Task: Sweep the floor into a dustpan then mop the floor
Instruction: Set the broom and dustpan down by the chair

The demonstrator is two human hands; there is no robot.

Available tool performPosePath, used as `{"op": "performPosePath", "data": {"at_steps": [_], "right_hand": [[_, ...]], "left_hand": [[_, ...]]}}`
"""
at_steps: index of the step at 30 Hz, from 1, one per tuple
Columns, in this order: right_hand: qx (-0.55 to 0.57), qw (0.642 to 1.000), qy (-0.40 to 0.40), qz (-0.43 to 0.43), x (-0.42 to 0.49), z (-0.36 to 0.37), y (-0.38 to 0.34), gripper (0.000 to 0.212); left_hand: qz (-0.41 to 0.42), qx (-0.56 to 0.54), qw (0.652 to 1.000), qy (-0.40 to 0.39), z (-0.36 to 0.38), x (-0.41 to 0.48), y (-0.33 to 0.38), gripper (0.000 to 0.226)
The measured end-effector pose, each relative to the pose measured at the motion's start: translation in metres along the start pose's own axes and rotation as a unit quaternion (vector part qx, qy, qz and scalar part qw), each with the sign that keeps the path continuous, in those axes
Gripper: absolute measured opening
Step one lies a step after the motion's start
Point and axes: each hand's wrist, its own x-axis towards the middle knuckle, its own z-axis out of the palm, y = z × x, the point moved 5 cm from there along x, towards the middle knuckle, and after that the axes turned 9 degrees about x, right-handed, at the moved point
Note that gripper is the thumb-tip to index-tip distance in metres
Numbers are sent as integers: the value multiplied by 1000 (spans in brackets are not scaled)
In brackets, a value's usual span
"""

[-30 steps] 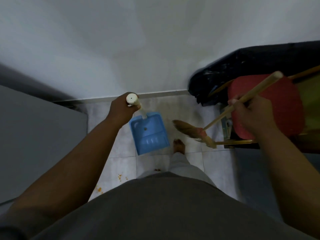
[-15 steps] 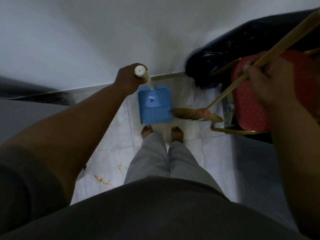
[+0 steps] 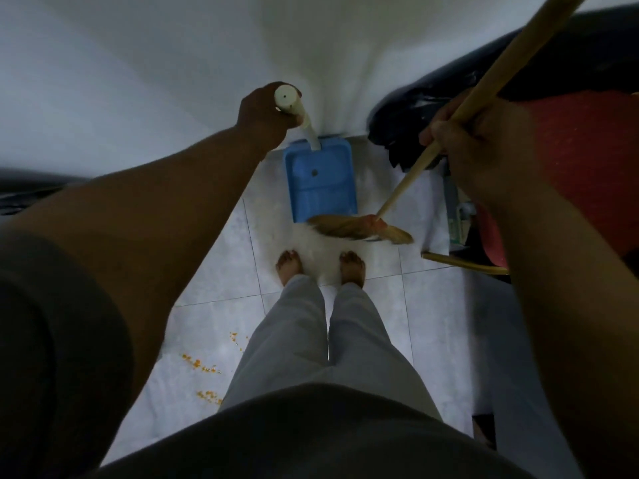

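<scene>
A blue dustpan [image 3: 320, 183] stands on the tiled floor against the white wall, its mouth toward my feet. My left hand [image 3: 264, 114] grips its white upright handle [image 3: 294, 108] at the top. My right hand [image 3: 473, 146] is closed around the wooden broom stick [image 3: 491, 81]. The straw broom head [image 3: 356, 228] lies on the floor right at the dustpan's mouth. Orange crumbs [image 3: 204, 364] are scattered on the tiles to the left of my legs, behind my feet.
A black plastic bag [image 3: 411, 115] lies against the wall on the right. Beside it is a red chair [image 3: 581, 160] with a yellow metal frame [image 3: 463, 264]. My bare feet [image 3: 320, 267] stand just before the dustpan. A dark surface edges the left.
The view has risen and tilted down, showing both legs and more crumbs. The dustpan now sits closer to the wall. The broom head has swung left to the dustpan's mouth.
</scene>
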Motion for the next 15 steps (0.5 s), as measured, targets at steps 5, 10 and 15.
{"op": "performPosePath", "data": {"at_steps": [5,10,15], "right_hand": [[-36,998,-33,43,45,46,5,23],[-30,994,-94,40,88,94,2,27],[-83,989,-96,70,119,123,12,30]], "left_hand": [[-18,-21,1000,-5,1,24,-2,52],[-35,-38,999,1,4,36,-9,53],[-38,-17,999,-9,5,44,-5,59]]}}
